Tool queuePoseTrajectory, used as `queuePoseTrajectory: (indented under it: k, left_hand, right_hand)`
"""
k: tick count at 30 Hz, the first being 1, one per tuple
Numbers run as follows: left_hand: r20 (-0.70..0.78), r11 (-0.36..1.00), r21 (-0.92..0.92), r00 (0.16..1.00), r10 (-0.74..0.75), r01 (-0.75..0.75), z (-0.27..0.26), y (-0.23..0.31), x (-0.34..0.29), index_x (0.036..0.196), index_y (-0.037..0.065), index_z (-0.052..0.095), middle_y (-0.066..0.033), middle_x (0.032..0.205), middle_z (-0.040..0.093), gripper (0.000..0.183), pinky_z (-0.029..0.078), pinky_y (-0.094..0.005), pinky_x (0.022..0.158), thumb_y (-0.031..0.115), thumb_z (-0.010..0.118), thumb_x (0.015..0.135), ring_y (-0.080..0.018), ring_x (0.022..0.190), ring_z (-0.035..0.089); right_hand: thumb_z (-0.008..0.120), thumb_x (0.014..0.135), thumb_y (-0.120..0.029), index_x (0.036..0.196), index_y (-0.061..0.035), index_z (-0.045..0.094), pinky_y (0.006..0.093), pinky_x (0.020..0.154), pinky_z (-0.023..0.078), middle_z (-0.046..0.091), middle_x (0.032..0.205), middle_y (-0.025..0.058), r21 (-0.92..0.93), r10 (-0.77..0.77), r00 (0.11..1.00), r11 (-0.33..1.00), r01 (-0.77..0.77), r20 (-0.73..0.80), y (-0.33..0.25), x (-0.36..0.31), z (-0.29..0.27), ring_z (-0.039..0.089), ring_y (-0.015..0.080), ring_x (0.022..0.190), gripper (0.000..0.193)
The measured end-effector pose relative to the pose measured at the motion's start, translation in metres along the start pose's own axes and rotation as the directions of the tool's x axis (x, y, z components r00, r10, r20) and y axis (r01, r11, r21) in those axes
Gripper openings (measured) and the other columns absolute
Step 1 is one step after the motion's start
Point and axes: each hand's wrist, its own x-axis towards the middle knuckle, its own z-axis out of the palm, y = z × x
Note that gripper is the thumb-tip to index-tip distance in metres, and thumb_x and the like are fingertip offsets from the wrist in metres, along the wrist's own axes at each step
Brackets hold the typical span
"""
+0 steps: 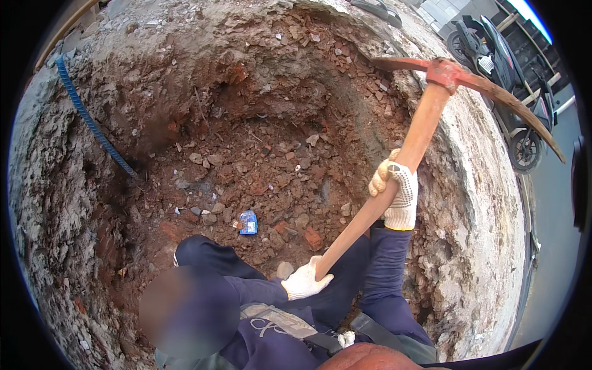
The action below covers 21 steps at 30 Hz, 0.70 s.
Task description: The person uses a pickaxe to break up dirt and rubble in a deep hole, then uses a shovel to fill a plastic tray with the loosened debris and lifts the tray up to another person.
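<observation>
Head view: the pickaxe handle [357, 228], slanting up rightward, is clamped in both hands' fingers, the right hand [401, 192] nearer the metal head [443, 75], the left hand [306, 280] at the butt.

No readable lettering or numbers, just marks (too small for certainty) on the blue packet [248, 222]

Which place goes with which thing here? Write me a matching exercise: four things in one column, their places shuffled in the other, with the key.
Things:
1. Left hand
2. Blue wrapper
3. Right hand
4. Blue rod

Places:
A. Upper part of the pickaxe handle
B. Left side of the pit
C. Lower end of the pickaxe handle
D. Among the rubble on the pit floor

Pairs: 1-C; 2-D; 3-A; 4-B.
</observation>
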Motion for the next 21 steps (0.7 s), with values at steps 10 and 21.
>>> queuePoseTrajectory:
  k: [10,21]
  left_hand:
    - [-0.284,0.989,-0.145,0.958,-0.047,0.005,-0.015,0.055,0.075,0.128,0.006,0.047,-0.0197,0.101,0.066,0.053,0.054,-0.042,0.083,0.026,0.075,0.088,-0.0362,0.094,0.068]
    - [-0.066,0.967,-0.02,0.965,-0.255,0.255,0.021,-0.036,-0.019,0.139,-0.004,0.037,-0.0278,0.114,0.062,0.071,0.051,-0.0462,0.092,0.038,0.069,0.091,-0.0445,0.11,0.063]
  right_hand:
    - [0.068,0.095,-0.023,0.127,-0.0044,0.052,0.0465,0.061,0.061,0.064,0.085,0.0138,0.146,-0.04,0.775,0.987,-0.068,0.631,-0.076,0.091,0.013,0.066,0.0255,0.067,0.04]
    - [0.074,0.082,-0.014,0.102,-0.0068,0.053,0.0336,0.044,0.048,0.056,0.07,0.0062,-0.249,0.194,0.959,0.937,-0.243,-0.206,0.076,0.026,0.023,0.055,0.0182,0.049,0.03]
